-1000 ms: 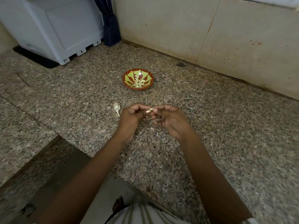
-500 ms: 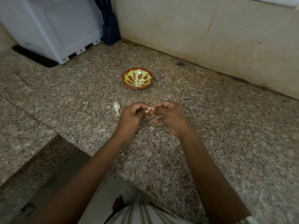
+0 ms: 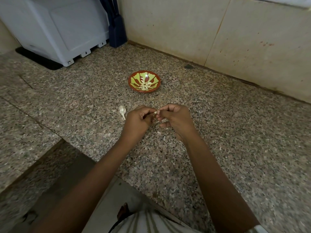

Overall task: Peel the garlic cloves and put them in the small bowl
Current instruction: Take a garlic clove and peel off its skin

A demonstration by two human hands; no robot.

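A small red and green bowl [image 3: 133, 79] sits on the granite counter with several peeled garlic cloves [image 3: 145, 85] inside. My left hand [image 3: 137, 121] and my right hand [image 3: 176, 121] meet in front of it, fingertips together. Both pinch one small pale garlic clove [image 3: 155, 112], only its tip showing between the fingers. A piece of garlic bulb with a stem [image 3: 122, 111] lies on the counter just left of my left hand.
Bits of garlic skin [image 3: 164, 137] lie scattered on the counter [image 3: 235, 132] below my hands. A white appliance [image 3: 55, 27] stands at the back left, a dark blue object [image 3: 117, 29] beside it. A tiled wall [image 3: 218, 31] runs along the back.
My hands have stayed together on the clove and shifted only slightly; the fingers of my right hand have moved a little on it.
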